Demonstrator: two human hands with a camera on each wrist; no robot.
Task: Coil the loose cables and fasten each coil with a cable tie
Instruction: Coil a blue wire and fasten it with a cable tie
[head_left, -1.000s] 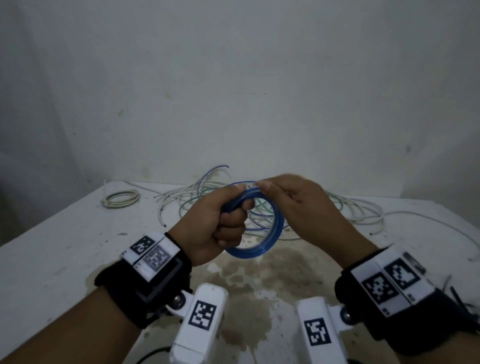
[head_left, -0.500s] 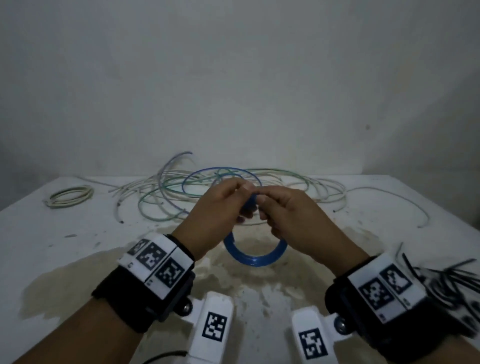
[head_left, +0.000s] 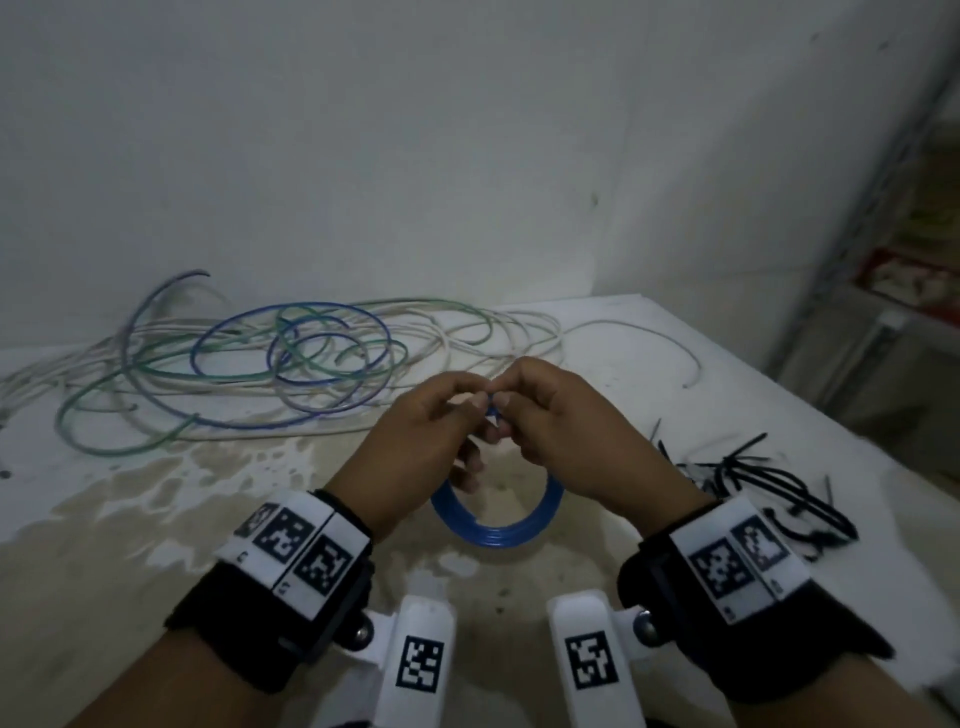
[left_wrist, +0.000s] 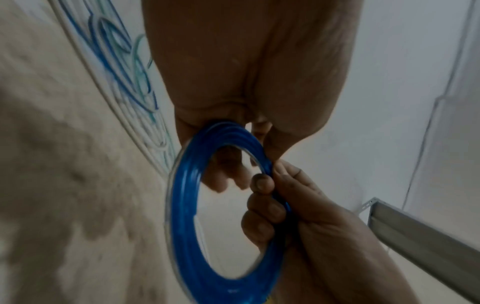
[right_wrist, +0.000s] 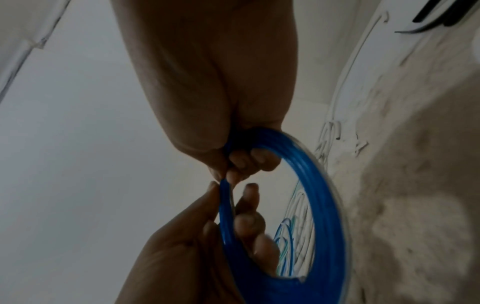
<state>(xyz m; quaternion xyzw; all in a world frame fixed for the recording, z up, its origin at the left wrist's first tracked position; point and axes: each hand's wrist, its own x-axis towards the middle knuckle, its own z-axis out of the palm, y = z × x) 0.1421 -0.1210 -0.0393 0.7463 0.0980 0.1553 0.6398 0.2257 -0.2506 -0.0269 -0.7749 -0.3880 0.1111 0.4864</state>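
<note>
A small coil of blue cable (head_left: 496, 530) hangs upright above the table, held at its top by both hands. My left hand (head_left: 431, 431) curls its fingers round the coil (left_wrist: 182, 205) on the left side. My right hand (head_left: 550, 426) pinches the coil's top from the right, fingertips meeting the left hand's. In the right wrist view the coil (right_wrist: 324, 205) runs between the fingers of both hands. A tangle of loose white, green and blue cables (head_left: 270, 364) lies at the back of the table. Black cable ties (head_left: 753, 478) lie in a heap to the right.
The white table (head_left: 104, 519) has a brown stained patch under the hands. A white wall stands close behind. The table's right edge (head_left: 831, 415) drops off beside a metal shelf frame (head_left: 857, 234).
The view has swung right, bringing the black ties into sight. Both hands came closer together at the coil's top, and the coil now hangs lower between the wrists.
</note>
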